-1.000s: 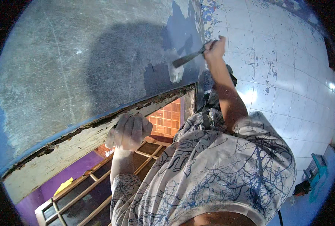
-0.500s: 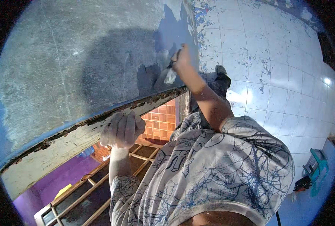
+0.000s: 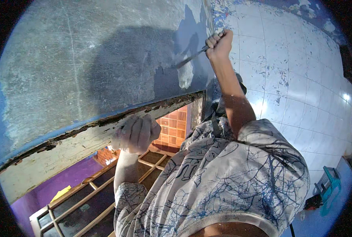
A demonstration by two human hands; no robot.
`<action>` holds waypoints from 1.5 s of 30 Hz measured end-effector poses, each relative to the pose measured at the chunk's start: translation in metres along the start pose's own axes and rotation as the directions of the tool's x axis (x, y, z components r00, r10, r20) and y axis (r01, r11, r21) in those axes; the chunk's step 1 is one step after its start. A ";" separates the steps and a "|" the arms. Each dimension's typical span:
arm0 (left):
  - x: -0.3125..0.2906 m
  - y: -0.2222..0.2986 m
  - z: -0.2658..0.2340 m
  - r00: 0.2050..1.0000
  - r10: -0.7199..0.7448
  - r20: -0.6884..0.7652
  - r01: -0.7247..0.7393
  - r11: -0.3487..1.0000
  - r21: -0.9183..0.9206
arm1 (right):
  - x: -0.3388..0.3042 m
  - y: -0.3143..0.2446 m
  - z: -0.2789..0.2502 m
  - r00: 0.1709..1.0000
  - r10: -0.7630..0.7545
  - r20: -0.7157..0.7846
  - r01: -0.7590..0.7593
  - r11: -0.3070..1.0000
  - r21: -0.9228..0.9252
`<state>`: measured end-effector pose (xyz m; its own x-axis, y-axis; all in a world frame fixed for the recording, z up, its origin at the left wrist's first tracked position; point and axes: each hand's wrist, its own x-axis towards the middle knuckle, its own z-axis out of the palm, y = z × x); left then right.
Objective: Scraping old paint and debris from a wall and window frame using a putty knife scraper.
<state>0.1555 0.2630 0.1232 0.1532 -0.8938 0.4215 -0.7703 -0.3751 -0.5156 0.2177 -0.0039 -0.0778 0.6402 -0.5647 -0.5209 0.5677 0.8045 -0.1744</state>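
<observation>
My right hand is closed round the handle of a scraper, its long blade angled down to the left against the wall. Around the blade are dark blue paint patches and a whitish bare spot. Worn grey surface covers most of the wall to the left. Lower down, my left hand is wrapped over the pale, peeling wooden door frame, fingers bent over its edge. Part of its grip is hidden behind the fingers.
Paint flakes lie scattered over the white tiled floor at right. A teal step stool stands at lower right, a dark object beside it. Below the frame are a paned wooden door and an opening onto brown tiles.
My right hand and the scraper have moved up and right, away from the door frame. My left hand stays on the frame; the whole view has shifted slightly.
</observation>
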 end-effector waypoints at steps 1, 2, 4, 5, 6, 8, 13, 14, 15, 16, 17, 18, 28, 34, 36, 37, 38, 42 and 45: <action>-0.001 0.000 0.002 1.000 0.013 -0.003 -0.013 1.000 -0.018 | -0.006 -0.009 0.011 0.993 0.015 0.114 -0.009 0.999 -0.052; -0.003 0.002 0.003 1.000 0.005 -0.001 -0.005 1.000 -0.018 | -0.008 -0.023 0.023 0.980 0.028 0.196 -0.026 1.000 -0.010; -0.005 0.006 0.001 1.000 -0.016 -0.023 0.017 0.999 0.035 | -0.021 -0.058 0.055 0.927 0.014 0.375 -0.041 0.997 0.065; -0.004 0.004 0.001 0.999 -0.026 -0.030 0.027 0.999 0.030 | -0.031 -0.071 0.069 0.884 -0.025 0.468 -0.021 0.995 0.094; -0.002 0.001 0.002 0.998 -0.019 -0.060 0.021 0.999 0.039 | -0.034 -0.070 0.074 0.882 -0.024 0.471 -0.017 0.996 0.083; 0.002 0.001 0.002 0.996 0.001 -0.088 0.004 0.998 0.056 | -0.040 -0.065 0.084 0.721 -0.068 0.690 -0.109 0.972 0.209; -0.004 0.002 0.000 1.000 0.007 -0.020 -0.005 0.995 0.104 | -0.082 -0.022 0.113 0.940 0.020 0.341 -0.014 1.000 -0.020; -0.003 0.003 -0.002 1.000 0.004 -0.021 -0.001 0.994 0.109 | -0.080 -0.030 0.111 0.895 0.053 0.442 -0.036 0.998 -0.046; -0.001 0.004 -0.005 1.000 -0.005 -0.016 0.007 0.996 0.088 | -0.078 -0.034 0.111 0.839 0.087 0.537 -0.055 0.996 -0.074; 0.000 0.005 -0.007 1.000 -0.011 -0.013 0.011 0.998 0.065 | -0.077 -0.033 0.109 0.837 0.085 0.541 -0.054 0.996 -0.073; 0.001 0.005 -0.006 1.000 -0.010 -0.016 0.012 0.998 0.068 | -0.075 -0.030 0.104 0.831 0.007 0.557 -0.008 1.000 -0.001; 0.001 0.005 -0.006 1.000 -0.012 -0.026 0.013 0.999 0.045 | -0.074 -0.028 0.102 0.821 -0.071 0.567 0.036 0.997 0.073; -0.003 0.000 0.000 0.998 0.022 -0.050 -0.018 0.996 0.086 | -0.109 0.003 0.102 0.796 -0.201 0.571 0.231 0.973 0.021; -0.003 0.005 -0.003 0.999 -0.032 0.008 0.031 0.989 0.145 | -0.083 -0.023 0.094 0.838 0.051 0.544 -0.072 0.997 0.017; -0.003 0.006 0.000 0.999 -0.035 -0.005 0.036 0.988 0.148 | -0.094 -0.046 0.110 0.831 -0.051 0.554 0.041 0.999 0.031; -0.007 0.004 0.002 0.999 -0.009 -0.036 0.013 0.992 0.123 | -0.098 -0.051 0.112 0.811 -0.151 0.565 0.150 0.987 0.049; -0.007 0.001 0.005 0.997 0.020 -0.072 -0.013 0.995 0.097 | -0.100 -0.043 0.109 0.812 -0.159 0.562 0.158 0.986 0.052; 0.000 0.003 0.004 0.998 -0.029 -0.058 0.032 0.998 0.053 | -0.107 -0.020 0.103 0.812 -0.214 0.543 0.225 0.973 0.047; 0.001 0.002 0.002 0.998 -0.018 -0.055 0.022 0.997 0.074 | -0.105 -0.038 0.107 0.832 -0.003 0.555 0.037 0.998 -0.050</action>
<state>0.1556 0.2609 0.1213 0.1327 -0.8721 0.4709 -0.7192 -0.4116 -0.5597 0.1839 0.0050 0.0730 0.8181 -0.5742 0.0312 0.5645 0.7914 -0.2346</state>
